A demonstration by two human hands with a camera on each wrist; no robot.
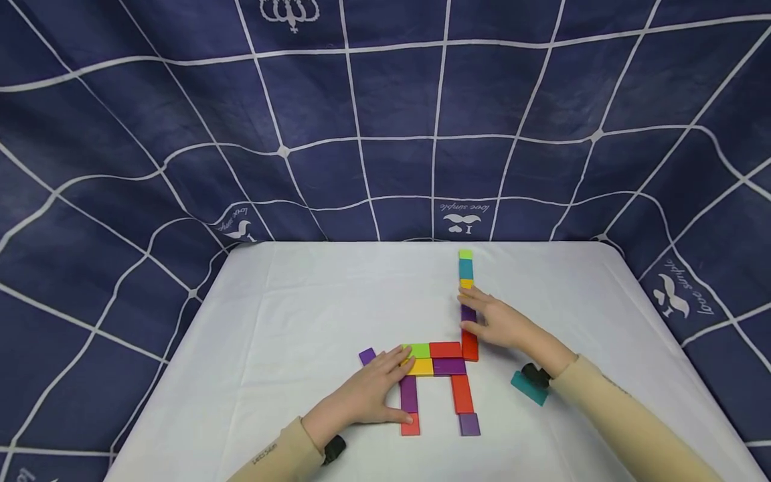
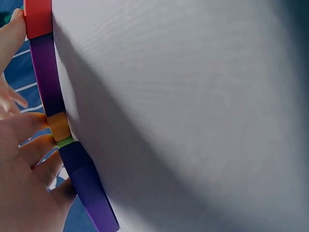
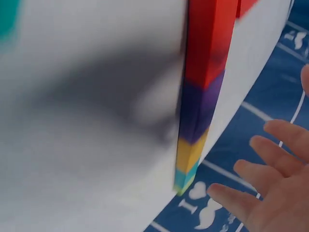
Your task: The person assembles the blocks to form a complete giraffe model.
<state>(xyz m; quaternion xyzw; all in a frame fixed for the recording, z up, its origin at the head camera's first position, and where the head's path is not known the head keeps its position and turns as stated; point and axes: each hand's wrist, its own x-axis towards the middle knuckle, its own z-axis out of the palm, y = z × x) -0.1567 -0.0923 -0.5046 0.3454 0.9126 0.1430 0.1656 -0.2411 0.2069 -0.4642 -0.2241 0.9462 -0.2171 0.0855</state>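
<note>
Flat colored blocks form a figure on the white table. Its middle has a light green block [image 1: 419, 350] and a red block [image 1: 446, 349] above a yellow block [image 1: 424, 367] and a purple one [image 1: 449, 366]. My left hand [image 1: 361, 395] lies along its left side, fingers spread; the thumb touches a small red block [image 2: 38, 18] and a fingertip meets the yellow block [image 2: 59, 126]. A slanted purple block [image 1: 367, 356] is partly behind that hand. My right hand [image 1: 502, 323], fingers extended, hovers beside the tall column, overlapping its dark purple block [image 3: 200, 111].
Below the middle, two legs end in a red block [image 1: 410, 426] and a purple block [image 1: 469, 424]. The column's far end has a teal block [image 1: 466, 269]. A loose teal block [image 1: 529, 389] lies under the right wrist. Blue checked cloth [image 1: 397, 167] hangs behind the table [image 1: 313, 301].
</note>
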